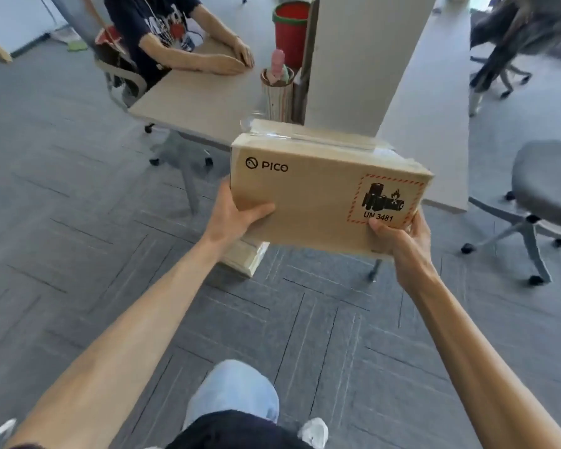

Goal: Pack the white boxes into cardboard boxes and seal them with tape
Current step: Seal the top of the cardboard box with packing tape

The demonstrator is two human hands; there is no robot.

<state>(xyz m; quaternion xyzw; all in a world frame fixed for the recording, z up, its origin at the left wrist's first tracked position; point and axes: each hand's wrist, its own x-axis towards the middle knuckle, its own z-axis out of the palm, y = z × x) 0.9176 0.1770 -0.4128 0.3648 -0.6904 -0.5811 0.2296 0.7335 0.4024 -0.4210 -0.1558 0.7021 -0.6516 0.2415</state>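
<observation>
Here both hands, left hand and right hand, grip the cardboard box ends.

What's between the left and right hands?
Head view: only the taped cardboard box; left hand and right hand grip its lower corners.

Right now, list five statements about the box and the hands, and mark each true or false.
1. The left hand and right hand both grip the cardboard box. True.
2. The box's top flaps stand open. False: the top is closed, with clear tape running along it.
3. The hazard label reading UN 3481 sits just above the right thumb. True.
4. The PICO logo is printed next to the right hand. False: it is at the upper corner on the left hand's side.
5. A second cardboard box shows below the held one. True.
</observation>
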